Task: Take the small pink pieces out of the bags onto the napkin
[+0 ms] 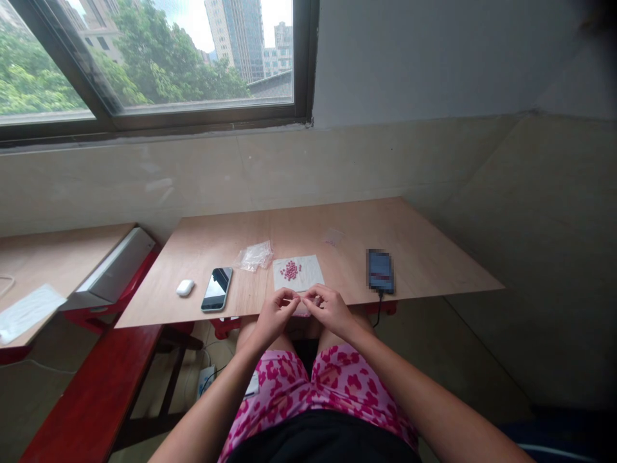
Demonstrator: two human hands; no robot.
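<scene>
Over the table's front edge, my left hand point(278, 310) and my right hand point(330, 311) meet with fingertips pinched close together. Both are closed. Something small and pinkish shows between and just below the fingers, too small and covered to name. Right beyond my hands lies a white sheet point(312, 275), with a loose cluster of small pink bead-like pieces point(290, 271) on its left part. A pile of clear plastic bags point(256, 256) rests behind the sheet to the left. Farther back on the right is another thin clear plastic piece point(333, 236).
The wooden table point(385, 225) also bears a dark-screened phone point(216, 289), a white earbud case point(185, 287) and, on the right, a phone point(380, 271) with a cable hanging over the edge. A red bench point(91, 399) stands at lower left. Behind is a wall with a window.
</scene>
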